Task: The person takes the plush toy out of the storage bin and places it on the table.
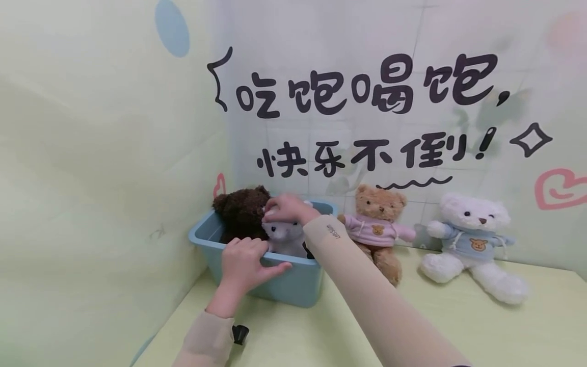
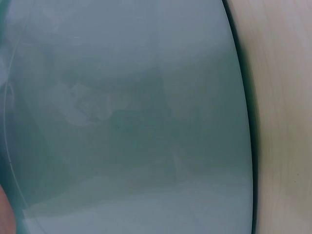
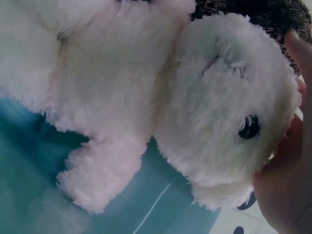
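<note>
A white plush toy (image 1: 285,239) with dark eyes is in the blue plastic bin (image 1: 286,285). My right hand (image 1: 290,208) holds it by the top of its head; the right wrist view shows that hand (image 3: 287,180) against the white plush toy's head (image 3: 219,102). Beside it in the bin leans a dark brown plush toy (image 1: 242,211). My left hand (image 1: 244,265) grips the bin's near rim, its thumb stretched along the outside. In the left wrist view, the bin's wall (image 2: 136,122) fills most of the picture.
Right of the bin, a tan teddy bear (image 1: 380,206) in a pink top sits against the lettered wall (image 1: 321,41). Farther right sits a white teddy bear (image 1: 474,216) in a blue top. All stand on a pale yellow table (image 1: 458,326); another wall (image 1: 91,204) borders the left.
</note>
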Demonstrator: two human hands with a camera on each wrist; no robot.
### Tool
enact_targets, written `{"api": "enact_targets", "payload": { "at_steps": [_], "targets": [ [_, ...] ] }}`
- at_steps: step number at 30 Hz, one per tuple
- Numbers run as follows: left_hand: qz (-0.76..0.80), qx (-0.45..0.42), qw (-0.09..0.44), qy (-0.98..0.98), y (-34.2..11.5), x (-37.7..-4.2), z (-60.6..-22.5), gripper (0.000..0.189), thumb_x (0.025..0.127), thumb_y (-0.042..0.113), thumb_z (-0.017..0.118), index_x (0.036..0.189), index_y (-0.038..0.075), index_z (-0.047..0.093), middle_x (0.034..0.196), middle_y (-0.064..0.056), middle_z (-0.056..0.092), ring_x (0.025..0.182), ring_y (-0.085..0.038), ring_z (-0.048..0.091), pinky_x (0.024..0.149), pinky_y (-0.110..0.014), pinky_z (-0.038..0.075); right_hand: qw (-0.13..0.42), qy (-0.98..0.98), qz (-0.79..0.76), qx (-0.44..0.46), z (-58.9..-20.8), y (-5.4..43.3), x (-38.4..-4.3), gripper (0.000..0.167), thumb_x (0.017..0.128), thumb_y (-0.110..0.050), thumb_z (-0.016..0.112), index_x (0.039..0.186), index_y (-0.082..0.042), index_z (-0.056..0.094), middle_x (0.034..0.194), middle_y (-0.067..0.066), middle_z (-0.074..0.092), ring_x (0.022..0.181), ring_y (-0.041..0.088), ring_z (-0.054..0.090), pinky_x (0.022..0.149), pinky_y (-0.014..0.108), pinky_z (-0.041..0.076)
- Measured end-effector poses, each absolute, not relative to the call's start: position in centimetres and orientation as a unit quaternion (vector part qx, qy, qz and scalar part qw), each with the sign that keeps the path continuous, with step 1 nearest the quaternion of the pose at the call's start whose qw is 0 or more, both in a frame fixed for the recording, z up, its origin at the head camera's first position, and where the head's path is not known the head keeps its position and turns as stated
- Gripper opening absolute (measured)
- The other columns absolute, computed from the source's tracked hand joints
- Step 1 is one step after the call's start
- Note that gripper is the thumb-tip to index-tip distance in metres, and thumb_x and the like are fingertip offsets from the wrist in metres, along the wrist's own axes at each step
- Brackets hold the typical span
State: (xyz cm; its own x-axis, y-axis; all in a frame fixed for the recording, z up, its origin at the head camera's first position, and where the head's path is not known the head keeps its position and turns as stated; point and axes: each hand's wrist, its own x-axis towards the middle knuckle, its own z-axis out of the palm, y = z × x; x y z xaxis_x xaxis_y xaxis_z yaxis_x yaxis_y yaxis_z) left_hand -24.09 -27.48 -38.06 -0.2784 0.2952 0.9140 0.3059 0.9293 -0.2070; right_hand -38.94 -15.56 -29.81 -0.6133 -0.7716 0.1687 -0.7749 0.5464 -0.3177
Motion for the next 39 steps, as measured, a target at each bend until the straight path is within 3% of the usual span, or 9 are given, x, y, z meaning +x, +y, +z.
{"api": "enact_targets", "payload": {
  "at_steps": [4, 13, 19, 27, 33, 36, 39],
  "targets": [
    [-0.005, -0.189, 0.579, -0.793, -27.5, -24.1, -38.0, 0.070, 0.078, 0.084, 0.040, 0.054, 0.018, 0.034, 0.049, 0.005, 0.029, 0.042, -0.013, 0.030, 0.045, -0.028, 0.023, -0.031, -0.886, 0.177, 0.428, -30.0, -15.6, -39.0, 0.049, 0.084, -0.042, 0.072, 0.126, -0.021, 0.061, 0.114, 0.000, 0.062, 0.095, 0.014, 0.057, 0.081, 0.028, 0.046],
    [-0.005, -0.186, 0.572, -0.799, -27.5, -24.0, -38.2, 0.070, 0.078, 0.084, 0.039, 0.054, 0.018, 0.036, 0.049, 0.005, 0.030, 0.042, -0.013, 0.031, 0.046, -0.028, 0.024, -0.054, -0.897, 0.125, 0.420, -30.1, -15.5, -38.4, 0.075, 0.072, -0.033, 0.085, 0.138, -0.025, 0.050, 0.128, 0.001, 0.055, 0.105, 0.017, 0.052, 0.086, 0.036, 0.045],
    [-0.006, -0.183, 0.575, -0.797, -27.5, -23.9, -38.4, 0.070, 0.079, 0.084, 0.039, 0.055, 0.018, 0.038, 0.049, 0.005, 0.034, 0.043, -0.013, 0.035, 0.047, -0.029, 0.028, -0.038, -0.899, 0.078, 0.429, -30.2, -15.5, -37.9, 0.083, 0.068, -0.036, 0.088, 0.140, -0.028, 0.046, 0.133, 0.001, 0.051, 0.114, 0.019, 0.047, 0.095, 0.042, 0.039],
    [-0.001, -0.190, 0.581, -0.792, -27.5, -24.1, -38.4, 0.069, 0.079, 0.083, 0.041, 0.054, 0.018, 0.037, 0.050, 0.005, 0.034, 0.043, -0.012, 0.033, 0.046, -0.029, 0.027, -0.042, -0.913, 0.062, 0.400, -30.3, -15.1, -37.6, 0.090, 0.065, -0.033, 0.090, 0.142, -0.033, 0.042, 0.134, 0.003, 0.048, 0.116, 0.020, 0.046, 0.089, 0.040, 0.045],
    [-0.005, -0.187, 0.587, -0.788, -27.4, -24.0, -38.6, 0.069, 0.079, 0.083, 0.041, 0.055, 0.018, 0.035, 0.050, 0.004, 0.034, 0.043, -0.014, 0.034, 0.046, -0.029, 0.028, 0.005, -0.896, 0.067, 0.440, -30.6, -15.2, -38.1, 0.076, 0.070, -0.031, 0.085, 0.137, -0.027, 0.048, 0.122, 0.003, 0.054, 0.101, 0.017, 0.053, 0.081, 0.034, 0.047],
    [-0.005, -0.192, 0.596, -0.780, -27.2, -24.1, -38.5, 0.069, 0.079, 0.082, 0.041, 0.056, 0.017, 0.036, 0.049, 0.004, 0.034, 0.042, -0.013, 0.034, 0.046, -0.029, 0.027, 0.053, -0.886, 0.070, 0.455, -30.6, -15.2, -38.4, 0.069, 0.073, -0.036, 0.080, 0.134, -0.024, 0.051, 0.114, 0.003, 0.056, 0.093, 0.017, 0.054, 0.077, 0.033, 0.047],
    [-0.002, -0.200, 0.612, -0.765, -27.1, -24.4, -38.3, 0.069, 0.079, 0.081, 0.042, 0.060, 0.015, 0.046, 0.050, 0.005, 0.033, 0.042, -0.014, 0.033, 0.045, -0.029, 0.026, 0.119, -0.883, 0.071, 0.449, -30.3, -15.1, -38.6, 0.066, 0.074, -0.043, 0.075, 0.134, -0.024, 0.053, 0.112, 0.002, 0.056, 0.092, 0.017, 0.054, 0.080, 0.039, 0.046]
  ]
}}
